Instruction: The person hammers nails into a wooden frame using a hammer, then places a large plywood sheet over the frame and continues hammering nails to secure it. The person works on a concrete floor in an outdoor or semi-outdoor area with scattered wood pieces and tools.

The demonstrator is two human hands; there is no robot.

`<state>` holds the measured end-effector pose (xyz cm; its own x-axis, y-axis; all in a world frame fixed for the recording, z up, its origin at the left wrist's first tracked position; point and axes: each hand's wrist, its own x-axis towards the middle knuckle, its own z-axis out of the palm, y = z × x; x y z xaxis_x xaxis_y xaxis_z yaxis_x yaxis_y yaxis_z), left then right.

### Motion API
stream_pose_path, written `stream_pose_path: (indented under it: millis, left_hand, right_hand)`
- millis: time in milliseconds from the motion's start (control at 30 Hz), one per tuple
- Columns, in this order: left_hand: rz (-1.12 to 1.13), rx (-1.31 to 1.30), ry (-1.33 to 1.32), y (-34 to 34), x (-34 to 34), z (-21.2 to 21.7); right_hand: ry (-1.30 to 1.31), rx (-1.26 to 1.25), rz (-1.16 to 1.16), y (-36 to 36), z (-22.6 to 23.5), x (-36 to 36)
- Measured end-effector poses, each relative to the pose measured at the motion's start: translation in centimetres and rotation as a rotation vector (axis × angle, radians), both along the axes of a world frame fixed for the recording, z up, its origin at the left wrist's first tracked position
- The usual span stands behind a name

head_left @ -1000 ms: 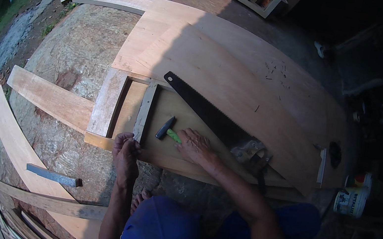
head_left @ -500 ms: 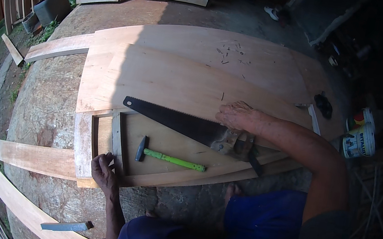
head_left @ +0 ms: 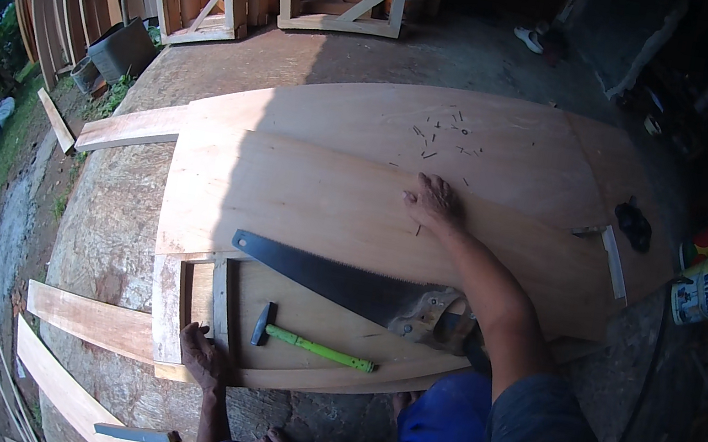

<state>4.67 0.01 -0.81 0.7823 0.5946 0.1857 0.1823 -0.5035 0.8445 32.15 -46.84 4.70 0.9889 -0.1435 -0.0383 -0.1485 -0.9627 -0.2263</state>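
With 12 o'clock at the far side, the right hand (head_left: 433, 204) is bent down on the big wood sheet (head_left: 312, 191). I can't tell if its fingers pinch anything. One little nail (head_left: 418, 230) lies just beside it, at 6 o'clock, pointing from 12 to 6. More loose nails (head_left: 429, 155) lie at 12 o'clock. The left hand (head_left: 203, 354) is well away from them, curled at the wooden frame (head_left: 222, 302); I can't tell if it grips. The hammer (head_left: 320, 349) is nearer that hand, around 3 o'clock, its long way 9 to 3.

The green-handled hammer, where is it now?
In the head view, the hammer lies below centre, on the framed wooden panel, just below the saw and right of the left hand.
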Motion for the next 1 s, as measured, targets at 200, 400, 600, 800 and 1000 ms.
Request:
stream_pose_path:
  millis: [200,400,600,800,1000]
  left_hand:
    - [0.040,0.140,0.083,0.4,0.6,0.7]
    - [0.032,0.203,0.107,0.4,1.0,-0.1]
    - [0.039,0.227,0.124,0.4,1.0,0.2]
    - [0.036,0.270,0.151,0.2,1.1,1.0]
    - [0.018,0.229,0.139,0.4,0.9,0.0]
  right_hand:
    - [-0.086,0.083,0.094,-0.9,0.2,-0.6]
    - [-0.132,0.162,0.141,-3.0,-1.0,0.2]
    - [-0.116,0.193,0.195,-2.5,-0.8,-0.7]
    - [-0.140,0.205,0.123,-2.9,-1.0,0.9]
    - [-0.369,0.202,0.127,-6.9,-0.4,2.1]
